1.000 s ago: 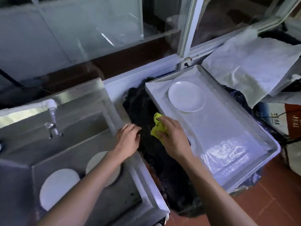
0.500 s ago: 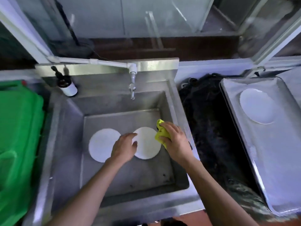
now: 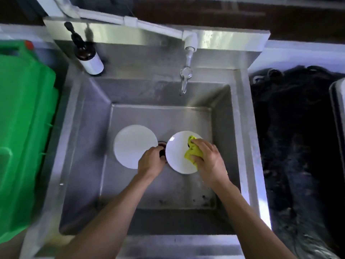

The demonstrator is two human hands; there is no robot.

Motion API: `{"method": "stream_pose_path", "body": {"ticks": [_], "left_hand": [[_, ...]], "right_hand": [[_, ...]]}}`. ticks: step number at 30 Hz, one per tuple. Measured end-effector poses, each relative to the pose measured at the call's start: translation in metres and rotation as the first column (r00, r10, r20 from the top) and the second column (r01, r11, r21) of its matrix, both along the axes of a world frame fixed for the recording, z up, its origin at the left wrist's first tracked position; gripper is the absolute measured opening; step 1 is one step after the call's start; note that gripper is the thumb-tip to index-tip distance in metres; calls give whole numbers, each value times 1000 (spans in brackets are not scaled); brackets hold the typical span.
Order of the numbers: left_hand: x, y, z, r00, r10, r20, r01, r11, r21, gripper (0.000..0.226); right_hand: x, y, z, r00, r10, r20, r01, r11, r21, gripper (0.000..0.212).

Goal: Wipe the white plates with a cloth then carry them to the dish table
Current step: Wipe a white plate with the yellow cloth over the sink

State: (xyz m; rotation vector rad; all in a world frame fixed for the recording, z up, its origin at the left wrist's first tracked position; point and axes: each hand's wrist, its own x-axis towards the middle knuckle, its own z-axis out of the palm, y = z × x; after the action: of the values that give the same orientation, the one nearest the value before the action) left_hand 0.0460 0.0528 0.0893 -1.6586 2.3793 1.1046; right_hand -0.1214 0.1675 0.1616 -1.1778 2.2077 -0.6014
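Head view looks straight down into a steel sink (image 3: 240,128) with a deep square basin. Two white plates lie on the basin floor, side by side near its middle. The left plate (image 3: 133,145) lies flat and nothing covers it except the knuckles of the left hand (image 3: 151,162) at its lower right edge. The right plate (image 3: 177,154) sits just beside it, and the dark drain (image 3: 162,143) shows in the gap between the two. The left hand has its fingers curled at the left rim of the right plate; whether they really grip the rim I cannot tell. The right hand (image 3: 208,161) grips a yellow-green cloth (image 3: 191,153) with bent fingers and presses it on the right half of this plate.

At the back edge of the sink a white tap (image 3: 187,66) comes down from a white pipe (image 3: 112,16) that runs along the steel backsplash. In the back left corner of the sink rim stands a brown pump bottle (image 3: 87,57) with a white label. Left of the sink there is a big green plastic container (image 3: 24,128). Right of the sink lies a dark black mass (image 3: 295,146), and the rim of a metal tray (image 3: 337,109) shows at the right border.
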Motion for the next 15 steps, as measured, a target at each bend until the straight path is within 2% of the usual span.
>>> {"method": "stream_pose_path", "body": {"ticks": [5,8,10,11,13,15], "left_hand": [[-19,6,-44,991,136,-6,-135,987,86,25],[-24,12,-68,959,282,-9,-275,939,206,12],[-27,15,-83,932,361,-17,-342,895,285,15],[-28,15,-90,914,406,-17,-376,862,339,11],[-31,13,-103,844,536,9,-477,743,470,34],[-33,11,-111,763,645,33,-547,618,565,35]], "right_hand": [[-10,-5,-40,998,22,63,-23,1000,17,50],[-15,-11,-60,997,25,76,-28,999,37,50],[-18,-14,-70,996,20,88,-24,999,49,50],[-20,-16,-75,996,24,89,-28,998,52,50],[-23,-19,-83,995,41,87,-46,997,55,50],[-26,-22,-88,994,52,91,-59,996,70,50]]}}
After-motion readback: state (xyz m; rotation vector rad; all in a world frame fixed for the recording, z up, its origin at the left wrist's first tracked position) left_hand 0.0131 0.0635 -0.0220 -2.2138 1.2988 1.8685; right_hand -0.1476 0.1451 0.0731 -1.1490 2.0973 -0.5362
